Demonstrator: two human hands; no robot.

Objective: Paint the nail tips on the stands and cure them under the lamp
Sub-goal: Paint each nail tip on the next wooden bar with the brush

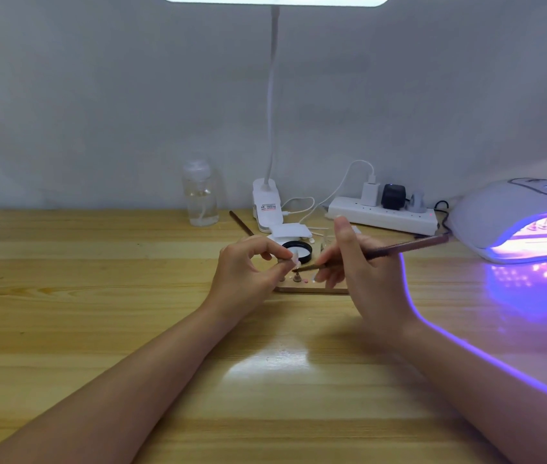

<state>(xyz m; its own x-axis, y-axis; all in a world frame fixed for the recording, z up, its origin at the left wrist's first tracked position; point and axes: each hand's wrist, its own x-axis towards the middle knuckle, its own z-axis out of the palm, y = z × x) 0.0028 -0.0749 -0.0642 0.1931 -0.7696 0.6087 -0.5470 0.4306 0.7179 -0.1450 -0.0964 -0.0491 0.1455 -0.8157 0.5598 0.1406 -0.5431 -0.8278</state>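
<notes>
Two hands work together: our left hand pinches a nail tip steady while our right hand grips the brush, stroking lightly from three o'clock.

Wooden table with curing lamp, power strip, bottle.

A plain grey-white wall stood behind a pale wooden table. At twelve o'clock a white clip-on desk lamp shone down, leaving a bright patch on the tabletop; violet light spilled in from three o'clock.
</notes>
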